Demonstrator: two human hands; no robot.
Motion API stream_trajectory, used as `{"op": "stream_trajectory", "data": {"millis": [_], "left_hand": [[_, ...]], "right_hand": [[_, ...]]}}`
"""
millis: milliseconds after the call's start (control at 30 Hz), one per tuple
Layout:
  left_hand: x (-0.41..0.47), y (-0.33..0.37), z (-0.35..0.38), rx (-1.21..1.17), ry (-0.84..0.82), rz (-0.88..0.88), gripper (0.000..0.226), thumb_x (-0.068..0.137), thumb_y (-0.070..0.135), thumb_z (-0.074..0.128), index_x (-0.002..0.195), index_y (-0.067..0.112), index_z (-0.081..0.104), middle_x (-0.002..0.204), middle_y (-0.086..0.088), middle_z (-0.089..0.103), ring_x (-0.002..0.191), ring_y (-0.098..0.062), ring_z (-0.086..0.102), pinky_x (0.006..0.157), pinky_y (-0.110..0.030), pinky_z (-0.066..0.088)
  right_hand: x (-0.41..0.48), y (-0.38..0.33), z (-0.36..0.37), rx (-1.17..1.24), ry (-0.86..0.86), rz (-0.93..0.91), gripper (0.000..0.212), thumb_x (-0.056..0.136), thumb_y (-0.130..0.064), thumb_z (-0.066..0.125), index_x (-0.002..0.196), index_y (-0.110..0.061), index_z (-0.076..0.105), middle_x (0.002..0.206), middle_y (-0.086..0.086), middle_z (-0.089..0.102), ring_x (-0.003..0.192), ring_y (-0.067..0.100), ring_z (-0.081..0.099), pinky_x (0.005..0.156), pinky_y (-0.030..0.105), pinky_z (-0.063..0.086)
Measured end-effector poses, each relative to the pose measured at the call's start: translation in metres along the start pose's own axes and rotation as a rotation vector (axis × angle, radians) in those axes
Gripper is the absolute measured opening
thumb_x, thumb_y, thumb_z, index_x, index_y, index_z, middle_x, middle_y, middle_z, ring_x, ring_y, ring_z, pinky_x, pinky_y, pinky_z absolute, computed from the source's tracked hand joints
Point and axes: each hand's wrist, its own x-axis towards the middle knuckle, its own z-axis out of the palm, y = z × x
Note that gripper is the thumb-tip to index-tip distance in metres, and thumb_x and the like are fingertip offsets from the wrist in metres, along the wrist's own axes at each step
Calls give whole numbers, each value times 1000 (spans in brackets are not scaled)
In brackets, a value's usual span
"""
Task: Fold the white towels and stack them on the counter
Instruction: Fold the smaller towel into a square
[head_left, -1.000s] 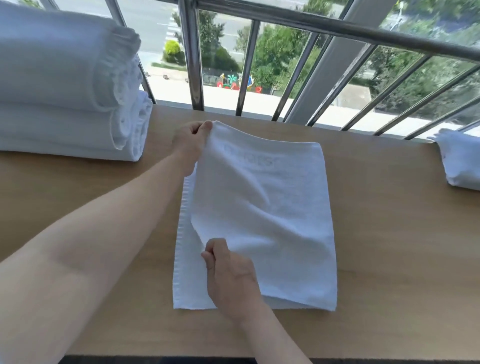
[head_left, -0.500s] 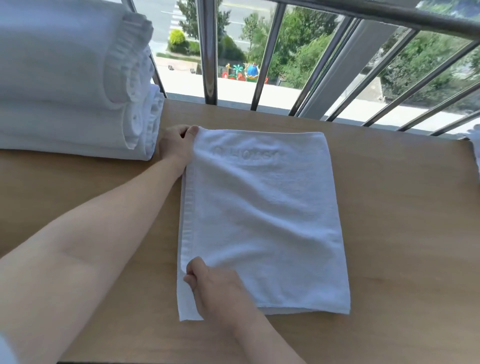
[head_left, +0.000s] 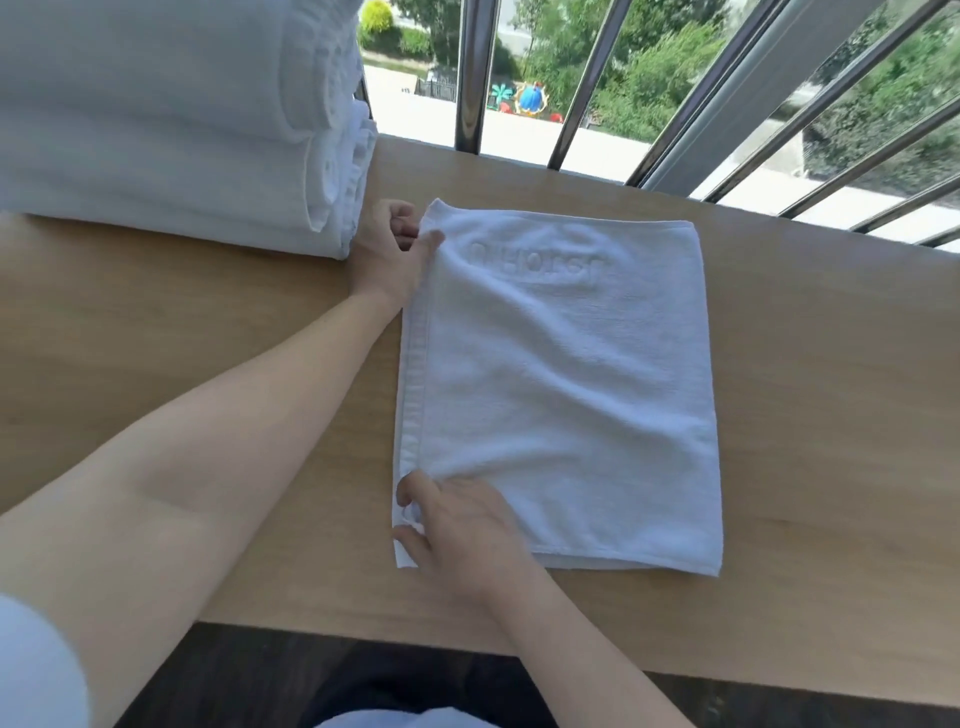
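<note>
Beyond the far counter edge we see a metal railing (head_left: 470, 73) with slanted bars; behind it, green trees (head_left: 660, 73) and colourful playground equipment (head_left: 530, 98).

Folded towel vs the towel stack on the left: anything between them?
Only the left hand, pinching the folded towel at its far-left corner, beside the towel stack; otherwise bare counter. Head view.

towel (head_left: 561, 384) right of towel stack (head_left: 176, 130)

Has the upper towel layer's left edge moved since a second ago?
Yes. The upper layer was lifted short of the lower layer's left hem; now it lies flat, nearly flush with it, carried left by the left hand and right hand.
</note>
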Motion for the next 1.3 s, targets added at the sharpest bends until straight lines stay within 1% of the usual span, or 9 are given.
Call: {"op": "stream_trajectory", "data": {"millis": [300,467,633,767,833,867,1000,1100,1300], "left_hand": [[-50,-10,-11,-24,-35,76,47,77,28,85,113,16,58,92,10,67,77,2,62,66,-8,47],[-65,-13,-6,14,32,75,36,83,15,74,113,21,56,97,10,65,81,-8,64,76,-33,56],[-66,-9,9,60,41,155,40,90,3,60,128,14,54,110,10,58,100,-9,61,86,-27,51],[-59,-2,22,17,-19,207,41,93,-5,54,132,9,52,128,-4,59,120,-13,58,95,-12,46],[-57,1,29,50,-59,255,38,96,-4,51,133,7,51,133,-8,57,122,-16,57,93,-8,41],[-56,3,32,72,-85,282,37,97,-2,49,133,7,50,134,-9,56,122,-19,57,95,-13,42],[-61,8,41,272,-154,329,42,101,6,44,143,10,47,151,-9,43,134,-31,46,108,-43,37],[-90,5,42,447,-103,342,44,101,15,50,145,13,48,161,-8,29,152,-28,19,117,-42,18],[-199,-26,46,537,-165,389,45,98,9,55,142,7,52,157,-8,40,149,-28,28,117,-46,22]], "right_hand": [[-4,-2,11,-43,53,15,31,95,-46,55,114,-26,43,93,-8,62,86,17,58,69,31,32],[-2,-4,13,-113,31,-20,28,100,-41,50,120,-23,44,99,-4,66,88,21,61,69,33,29],[-2,-6,8,-95,-38,-68,29,102,-36,47,124,-17,46,90,2,67,80,23,61,63,35,31],[-6,10,-15,182,90,138,28,103,-33,45,130,-26,53,97,-3,65,88,18,58,77,36,47],[-7,33,-31,66,298,188,26,100,-23,53,124,-22,63,103,0,62,95,23,56,87,38,43],[-6,45,-39,-28,358,214,26,97,-21,57,122,-21,66,107,2,60,99,26,55,91,38,40],[-5,79,-57,-253,318,329,38,94,-39,59,132,-35,58,141,1,46,131,25,40,108,36,19],[-5,85,-53,-231,339,335,43,94,-46,59,136,-36,55,150,2,39,146,26,25,118,47,12],[8,94,-44,-194,295,432,49,104,-51,26,151,-53,16,166,-11,4,152,11,-5,118,39,-3]]}}
